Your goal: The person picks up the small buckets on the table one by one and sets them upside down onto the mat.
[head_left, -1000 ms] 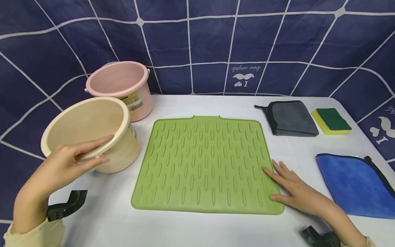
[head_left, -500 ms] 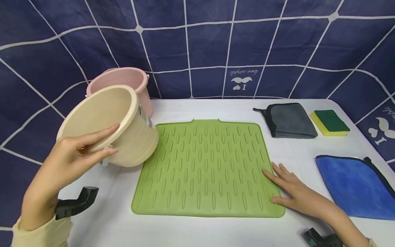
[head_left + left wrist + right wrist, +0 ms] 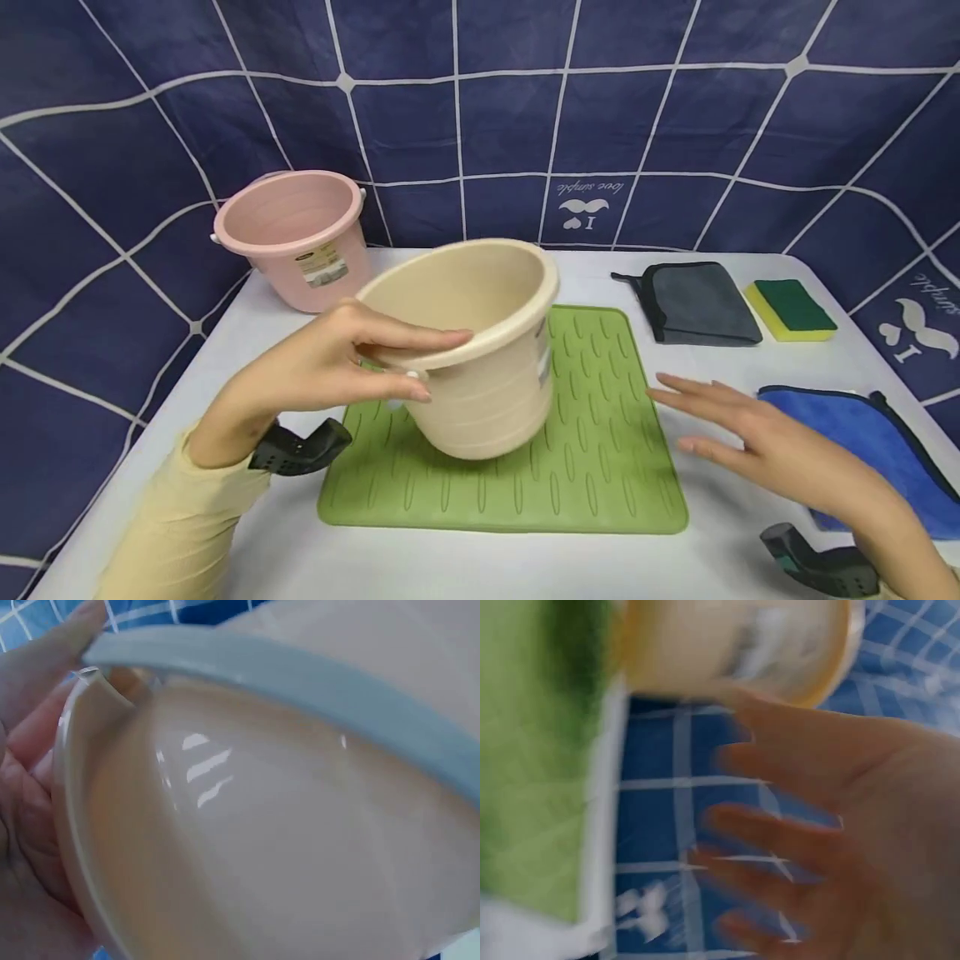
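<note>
A cream plastic bucket [image 3: 487, 400] hangs tilted over the middle of the ribbed green mat [image 3: 600, 483]. My left hand [image 3: 322, 358] grips its near-left rim, fingers inside and thumb outside. Seen from the left wrist, the bucket's smooth inside [image 3: 285, 825] fills most of the picture, with its pale handle [image 3: 247, 664] crossing the top. My right hand [image 3: 765, 442] is raised beside the mat's right edge, fingers extended and holding nothing. The blurred right wrist view has this hand [image 3: 817, 825] with spread fingers and part of the bucket [image 3: 697, 645] beyond.
A pink bucket [image 3: 307, 275] with a label stands at the back left. To the right lie a folded grey cloth [image 3: 701, 304], a yellow-and-green sponge [image 3: 795, 308] and a blue cloth [image 3: 817, 442]. A dark blue checked curtain [image 3: 502, 125] closes off the back.
My left hand has lifted the cream bucket from the left and carried it rightward over the mat. My right hand has come up off the mat's right edge and shifted slightly right.
</note>
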Demonstrator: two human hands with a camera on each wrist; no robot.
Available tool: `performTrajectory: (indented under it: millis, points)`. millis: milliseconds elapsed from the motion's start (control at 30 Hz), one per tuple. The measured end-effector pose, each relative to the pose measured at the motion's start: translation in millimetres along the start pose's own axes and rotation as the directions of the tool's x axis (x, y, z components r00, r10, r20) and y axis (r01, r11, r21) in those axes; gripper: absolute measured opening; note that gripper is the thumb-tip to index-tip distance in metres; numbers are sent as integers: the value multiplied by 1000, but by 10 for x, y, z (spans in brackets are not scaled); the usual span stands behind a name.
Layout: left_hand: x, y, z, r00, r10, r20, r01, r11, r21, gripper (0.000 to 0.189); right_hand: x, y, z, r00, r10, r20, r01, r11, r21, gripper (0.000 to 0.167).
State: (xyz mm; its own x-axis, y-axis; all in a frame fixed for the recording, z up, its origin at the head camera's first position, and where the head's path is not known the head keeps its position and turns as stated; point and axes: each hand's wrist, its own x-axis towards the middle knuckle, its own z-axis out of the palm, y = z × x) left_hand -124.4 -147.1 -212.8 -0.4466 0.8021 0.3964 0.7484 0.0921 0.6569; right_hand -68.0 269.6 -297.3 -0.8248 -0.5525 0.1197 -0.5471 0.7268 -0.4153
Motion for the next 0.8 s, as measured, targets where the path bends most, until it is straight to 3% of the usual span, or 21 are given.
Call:
performTrajectory:
  millis: [67,133,233,367,467,567,700,800]
  points:
    - [118,-14,69,998,19,67,-14,997,-72,48,96,-148,-172,983,-87,-160,88,996,-2,51]
    - [219,-38,137,991,55,119,-38,989,-141,48,201,-282,-282,937,-174,-303,195,980,41,46]
    - [344,-79,227,981,104,166,-65,972,-225,49,369,-424,-330,871,-297,-392,373,918,135,34]
    - [463,-150,322,972,128,196,-60,946,-319,47,577,-452,-275,803,-485,-346,585,752,304,35]
    - [507,-222,382,969,117,218,-24,922,-387,45,651,-376,-206,756,-580,-304,652,622,434,33]
    - [541,-297,394,966,88,242,29,895,-445,43,688,-303,-125,746,-575,-336,658,553,511,31]
    - [585,-393,342,972,36,232,76,886,-457,44,747,-274,-26,765,-482,-428,642,510,572,28]
    - [572,-459,320,990,14,142,45,914,-403,46,762,-285,0,796,-383,-469,606,506,614,27]
